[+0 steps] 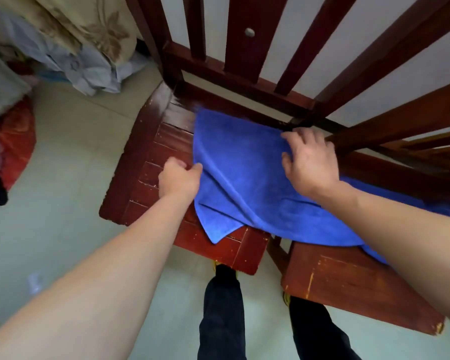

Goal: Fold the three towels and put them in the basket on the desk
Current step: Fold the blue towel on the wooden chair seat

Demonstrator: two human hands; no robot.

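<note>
Blue towel [244,178], one, across two wooden chairs [151,162]; left hand [178,179] pinching its edge, right hand [309,162] spread flat on top.

A towel [244,172] lay across two chair seats, the left chair [151,162] and the right chair [348,284] standing just beside each other, slatted backs behind. The left hand [178,179] was at the towel's left edge; the right hand [309,162] lay on top.
</note>
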